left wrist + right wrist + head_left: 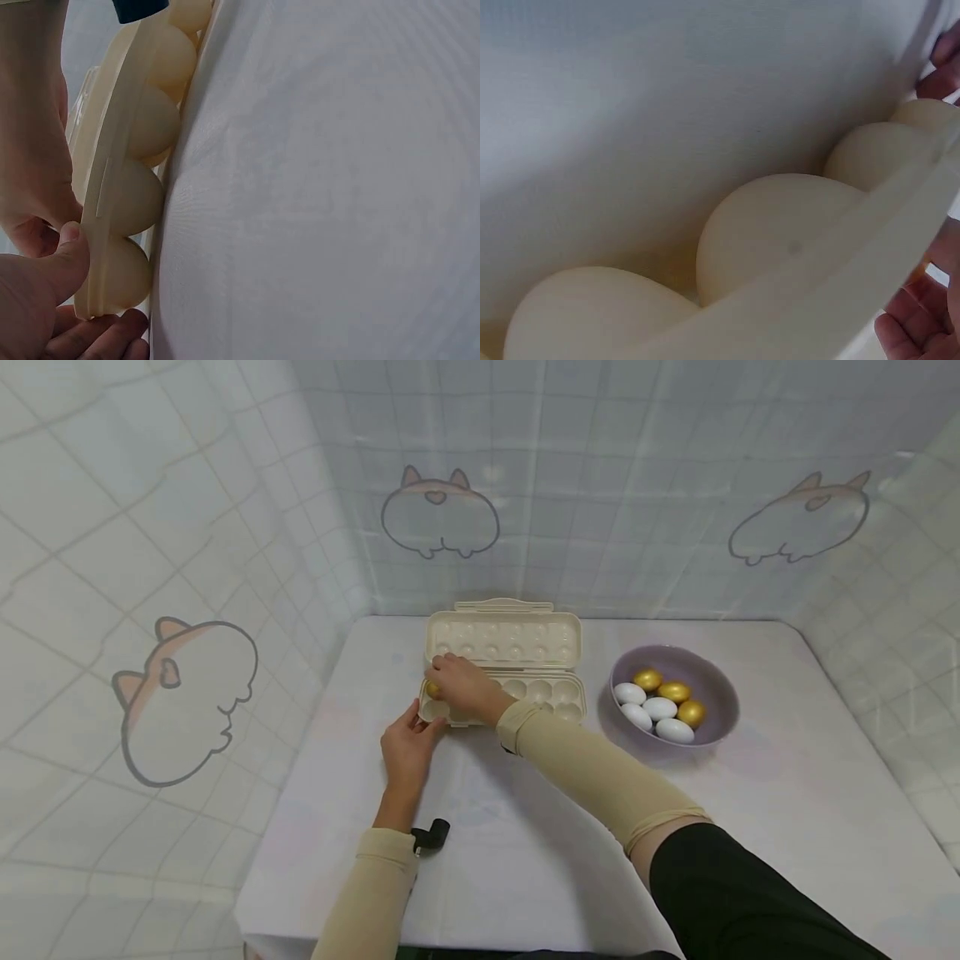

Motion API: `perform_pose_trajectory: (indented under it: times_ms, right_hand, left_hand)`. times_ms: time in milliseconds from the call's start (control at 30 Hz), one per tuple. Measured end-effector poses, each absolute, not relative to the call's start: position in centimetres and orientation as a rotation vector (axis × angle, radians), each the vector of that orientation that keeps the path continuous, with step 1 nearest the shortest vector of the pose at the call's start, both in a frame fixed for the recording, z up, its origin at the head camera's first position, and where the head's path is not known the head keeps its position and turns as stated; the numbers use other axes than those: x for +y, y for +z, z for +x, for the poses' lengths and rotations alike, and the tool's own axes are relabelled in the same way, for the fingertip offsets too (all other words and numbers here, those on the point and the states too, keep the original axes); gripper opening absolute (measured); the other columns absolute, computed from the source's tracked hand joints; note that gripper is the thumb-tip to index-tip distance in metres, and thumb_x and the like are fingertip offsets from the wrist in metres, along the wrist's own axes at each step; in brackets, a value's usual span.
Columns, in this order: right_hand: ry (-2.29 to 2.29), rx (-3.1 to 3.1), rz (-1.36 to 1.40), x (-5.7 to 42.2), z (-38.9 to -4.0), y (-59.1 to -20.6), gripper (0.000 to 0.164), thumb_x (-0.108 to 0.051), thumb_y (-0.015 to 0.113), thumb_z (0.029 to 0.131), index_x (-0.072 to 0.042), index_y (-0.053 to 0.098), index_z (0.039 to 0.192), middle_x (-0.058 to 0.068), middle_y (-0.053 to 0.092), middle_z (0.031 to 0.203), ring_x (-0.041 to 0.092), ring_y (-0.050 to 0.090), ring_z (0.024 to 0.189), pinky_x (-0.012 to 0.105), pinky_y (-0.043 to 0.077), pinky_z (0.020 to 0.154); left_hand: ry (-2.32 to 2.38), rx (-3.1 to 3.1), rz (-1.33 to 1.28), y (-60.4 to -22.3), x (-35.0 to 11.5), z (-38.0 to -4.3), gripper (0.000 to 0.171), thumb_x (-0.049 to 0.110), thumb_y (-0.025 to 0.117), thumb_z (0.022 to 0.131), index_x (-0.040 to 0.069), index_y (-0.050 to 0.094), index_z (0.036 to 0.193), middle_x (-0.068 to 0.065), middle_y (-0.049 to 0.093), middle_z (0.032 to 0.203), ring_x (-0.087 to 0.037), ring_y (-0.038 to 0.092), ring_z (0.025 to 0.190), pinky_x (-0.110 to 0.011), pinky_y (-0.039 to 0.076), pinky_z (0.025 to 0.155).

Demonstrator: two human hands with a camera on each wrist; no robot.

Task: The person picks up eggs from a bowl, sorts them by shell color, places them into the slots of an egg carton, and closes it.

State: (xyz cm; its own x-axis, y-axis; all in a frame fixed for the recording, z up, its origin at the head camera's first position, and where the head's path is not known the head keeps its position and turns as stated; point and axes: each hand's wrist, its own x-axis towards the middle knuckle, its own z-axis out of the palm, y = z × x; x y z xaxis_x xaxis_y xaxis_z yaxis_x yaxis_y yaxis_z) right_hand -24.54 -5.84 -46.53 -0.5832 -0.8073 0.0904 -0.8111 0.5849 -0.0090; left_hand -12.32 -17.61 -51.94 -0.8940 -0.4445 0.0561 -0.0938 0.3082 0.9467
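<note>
A cream egg carton (567, 687) lies with its lid (504, 638) folded back. My left hand (407, 752) grips the carton's front left corner. In the left wrist view, the left thumb (69, 259) presses the rim and the fingers (112, 337) curl beneath the end cup. Reaching across to the left end, my right hand (467, 687) holds a golden egg (432, 691) at the back-row cup there. Most of that egg is hidden under the fingers. The right wrist view shows the carton's rounded cups (780, 225) from below and the right hand's curled fingers (915, 322).
A purple bowl (720, 697) stands right of the carton. It holds golden eggs (675, 692) and several white eggs (660, 708). A black wrist device (431, 835) is at the left wrist. Tiled-pattern curtains (585, 527) enclose the white table (465, 902).
</note>
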Motion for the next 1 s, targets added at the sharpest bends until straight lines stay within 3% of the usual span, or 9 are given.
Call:
perform_pose_trajectory:
  times_ms: [167, 267, 433, 767, 833, 900, 1000]
  right_hand:
    - [0.054, -2.726, 1.366, -5.7, -24.4, -46.5, 0.025, -0.017, 0.076, 0.097, -0.019, 0.072, 0.122, -0.001, 0.064, 0.116, 0.019, 0.060, 0.108, 0.032, 0.056, 0.096]
    - [0.101, -2.767, 1.336, -5.3, -24.5, -46.3, 0.033, -0.016, 0.073, 0.100, -0.019, 0.070, 0.133, 0.001, 0.067, 0.123, 0.021, 0.062, 0.114, 0.033, 0.057, 0.100]
    - [0.314, -2.900, 1.236, -4.1, -24.5, -45.4, 0.050, -0.023, 0.068, 0.104, -0.014, 0.057, 0.152, 0.005, 0.068, 0.141, 0.025, 0.065, 0.128, 0.039, 0.057, 0.108]
    - [0.677, -3.030, 0.962, 2.1, -25.3, -41.8, 0.062, -0.039, 0.069, 0.104, -0.019, 0.050, 0.159, 0.003, 0.059, 0.156, 0.025, 0.061, 0.140, 0.039, 0.049, 0.123]
    - [0.685, -3.031, 0.924, 3.7, -25.5, -41.1, 0.064, -0.041, 0.069, 0.103, -0.019, 0.049, 0.160, 0.008, 0.068, 0.146, 0.025, 0.071, 0.119, 0.039, 0.053, 0.117]
    - [0.678, -3.039, 0.886, 5.3, -25.6, -40.4, 0.064, -0.042, 0.069, 0.103, -0.019, 0.048, 0.160, 0.011, 0.075, 0.131, 0.020, 0.071, 0.088, 0.039, 0.057, 0.109]
    - [0.691, -3.034, 0.821, 7.7, -25.7, -39.5, 0.063, -0.041, 0.069, 0.104, -0.017, 0.049, 0.159, 0.016, 0.078, 0.104, 0.013, 0.042, 0.055, 0.039, 0.058, 0.093]
  left_hand:
    - [-1.604, -2.261, 0.470, -51.7, -17.5, -12.4, 0.066, 0.013, 0.088, 0.088, -0.001, 0.060, 0.146, -0.026, 0.066, 0.140, -0.033, 0.074, 0.118, -0.030, 0.064, 0.091]
    - [-1.610, -2.255, 0.466, -51.6, -17.3, -12.7, 0.067, 0.014, 0.089, 0.087, 0.000, 0.061, 0.146, -0.026, 0.066, 0.139, -0.032, 0.075, 0.117, -0.029, 0.064, 0.090]
    - [-1.641, -2.261, 0.446, -51.5, -17.1, -12.9, 0.069, 0.013, 0.089, 0.086, 0.000, 0.060, 0.147, -0.025, 0.067, 0.138, -0.032, 0.075, 0.117, -0.022, 0.063, 0.088]
    - [-1.663, -2.280, 0.423, -51.1, -17.7, -13.2, 0.071, 0.012, 0.089, 0.087, 0.000, 0.057, 0.149, -0.026, 0.064, 0.142, -0.032, 0.073, 0.121, -0.008, 0.058, 0.083]
    - [-1.678, -2.272, 0.424, -51.0, -18.0, -13.3, 0.071, 0.011, 0.089, 0.087, -0.001, 0.056, 0.149, -0.026, 0.064, 0.142, -0.033, 0.072, 0.123, -0.008, 0.058, 0.084]
    - [-1.705, -2.259, 0.438, -50.9, -18.4, -13.2, 0.072, 0.010, 0.088, 0.087, 0.000, 0.055, 0.150, -0.025, 0.063, 0.143, -0.033, 0.071, 0.124, -0.009, 0.059, 0.085]
    - [-1.720, -2.259, 0.480, -50.9, -19.1, -13.1, 0.073, 0.011, 0.088, 0.087, 0.002, 0.055, 0.151, -0.023, 0.063, 0.145, -0.030, 0.070, 0.127, -0.011, 0.060, 0.087]
